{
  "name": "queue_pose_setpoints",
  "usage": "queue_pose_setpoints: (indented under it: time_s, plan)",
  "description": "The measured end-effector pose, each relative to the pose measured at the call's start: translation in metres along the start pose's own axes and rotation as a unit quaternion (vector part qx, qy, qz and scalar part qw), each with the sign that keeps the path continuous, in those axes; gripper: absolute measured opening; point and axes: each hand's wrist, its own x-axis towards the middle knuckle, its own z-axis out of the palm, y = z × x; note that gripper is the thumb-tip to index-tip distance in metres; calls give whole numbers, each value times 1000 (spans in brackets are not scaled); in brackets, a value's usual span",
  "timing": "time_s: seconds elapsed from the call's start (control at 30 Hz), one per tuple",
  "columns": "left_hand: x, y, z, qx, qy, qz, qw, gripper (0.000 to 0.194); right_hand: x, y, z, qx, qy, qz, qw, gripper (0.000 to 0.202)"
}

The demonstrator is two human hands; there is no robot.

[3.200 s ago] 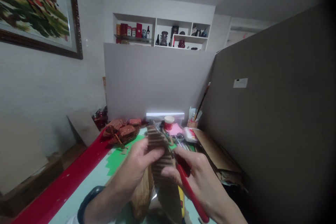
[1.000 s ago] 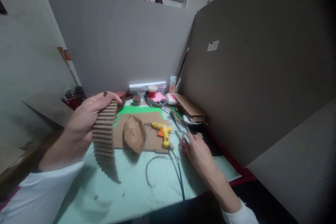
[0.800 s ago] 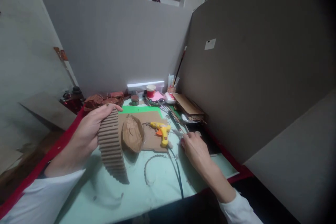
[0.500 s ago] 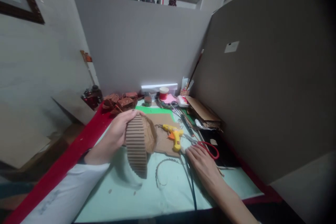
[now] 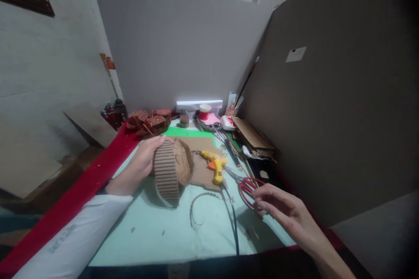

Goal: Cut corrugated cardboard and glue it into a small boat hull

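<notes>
My left hand (image 5: 147, 154) grips the rim of a curved, ribbed cardboard piece (image 5: 166, 172), holding it upright above the pale green mat (image 5: 137, 244). A crumpled brown part (image 5: 183, 161) is joined to its right side. My right hand (image 5: 278, 207) hovers at the red handles of a pair of scissors (image 5: 245, 189), fingers bent and a gap beside the thumb. Its fingertips overlap the handles; whether they touch is unclear. Between the hands, a yellow glue gun (image 5: 217, 168) lies on a flat cardboard sheet (image 5: 204, 178).
A thin curled cardboard strip (image 5: 193, 209) and small scraps lie on the mat. The glue gun's black cord (image 5: 235, 222) runs to the front edge. Brown-red pieces (image 5: 156, 124), a red cup (image 5: 204, 112) and stacked cardboard (image 5: 253, 137) stand behind. Grey panels (image 5: 183, 48) enclose the back and right.
My right hand has lifted off the mat and shifted right, uncovering more of the scissors' handles. The ribbed cardboard piece has turned slightly in my left hand. The view has tilted down.
</notes>
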Motion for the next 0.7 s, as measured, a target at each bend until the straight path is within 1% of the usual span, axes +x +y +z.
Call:
queue_pose_setpoints:
  time_s: [0.03, 0.1, 0.13, 0.17, 0.2, 0.23, 0.27, 0.33, 0.37, 0.4, 0.43, 0.5, 0.57, 0.63, 0.67, 0.7]
  plan:
    - [1, -1, -1, 2, 3, -4, 1000, 32, -3, -6, -4, 26, -40, 21, 999, 21]
    - [2, -2, -2, 4, 11, -10, 1000, 32, -8, -16, -4, 30, -143, 27, 989, 21]
    - [3, -3, -2, 5, 15, -11, 1000, 32, -8, -21, 0, 16, -182, 22, 983, 20]
    - [3, -3, -1, 5, 19, -12, 1000, 32, -7, -26, 7, -1, -202, 13, 979, 17]
    - [3, -3, 0, 3, 22, -12, 1000, 32, -4, -30, 17, -30, -188, 0, 982, 16]
    - [3, -4, 1, 2, 25, -12, 1000, 32, 0, -34, 28, -56, -158, -20, 986, 19]
    - [2, -5, 3, -1, 26, -12, 1000, 32, 6, -37, 41, -73, -149, -54, 985, 25]
    - [2, -6, 5, -5, 29, -12, 999, 33, 18, -41, 67, -112, -166, -127, 971, 38]
    - [2, -7, 5, -7, 32, -11, 999, 33, 23, -43, 79, -147, -169, -152, 963, 45]
    - [2, -8, 4, -10, 36, -11, 999, 33, 27, -45, 88, -176, -169, -171, 954, 48]
    - [2, -8, 2, -12, 42, -11, 999, 34, 29, -46, 96, -195, -176, -189, 946, 45]
    - [2, -8, -4, -18, 58, -12, 998, 34, 27, -46, 104, -221, -187, -211, 934, 28]
    - [2, -6, -13, -26, 76, -13, 997, 35, 19, -41, 105, -242, -198, -225, 923, 16]
    - [1, -4, -20, -35, 92, -13, 995, 35, 9, -31, 103, -246, -197, -235, 919, 17]
    - [0, -2, -23, -39, 98, -12, 994, 35, 4, -24, 102, -223, -192, -238, 925, 21]
    - [-1, -1, -26, -43, 102, -12, 994, 35, 0, -18, 100, -174, -196, -234, 936, 27]
